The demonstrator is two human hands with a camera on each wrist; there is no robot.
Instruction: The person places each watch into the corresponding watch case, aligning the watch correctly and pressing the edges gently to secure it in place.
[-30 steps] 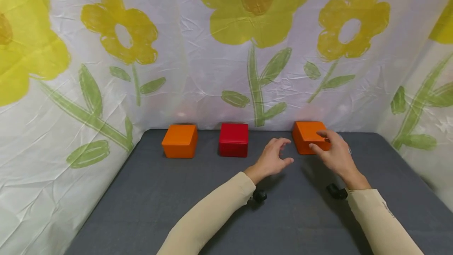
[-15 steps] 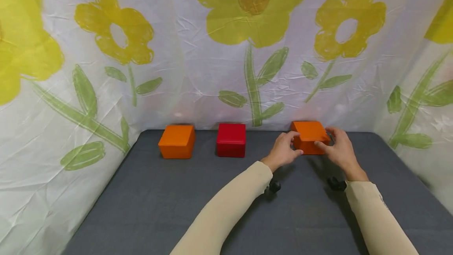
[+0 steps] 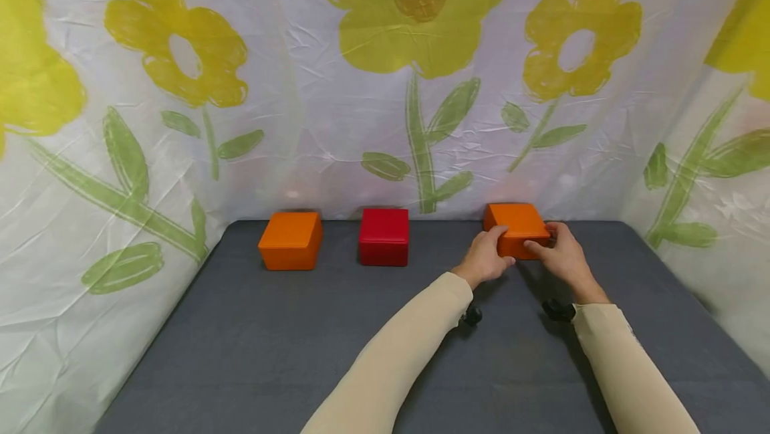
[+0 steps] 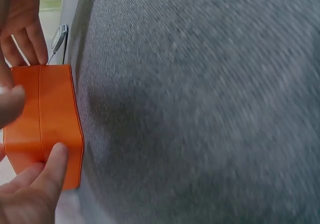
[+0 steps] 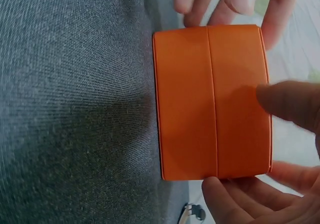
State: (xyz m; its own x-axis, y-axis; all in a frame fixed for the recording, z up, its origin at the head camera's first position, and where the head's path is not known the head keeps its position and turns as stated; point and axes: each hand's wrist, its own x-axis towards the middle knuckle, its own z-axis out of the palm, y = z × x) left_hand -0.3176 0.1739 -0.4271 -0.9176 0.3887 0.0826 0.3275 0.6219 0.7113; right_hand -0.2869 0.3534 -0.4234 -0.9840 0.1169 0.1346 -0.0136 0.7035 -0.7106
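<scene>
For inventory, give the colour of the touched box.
The box is orange; the right wrist view shows it best.

Rightmost orange box (image 3: 519, 220) partly behind left hand (image 3: 484, 257)

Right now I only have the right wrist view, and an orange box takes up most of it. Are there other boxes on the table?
Observer: Yes. The head view shows a red box to the left of your orange box, with a gap between them.
Operator: Anything past the red one?
Observer: A second orange box stands farther left, apart from the red one.
Operator: I catch only a pale strip of cloth behind my box. What's on it?
Observer: In the head view, the white cloth carries large yellow flowers with green stems.
</scene>
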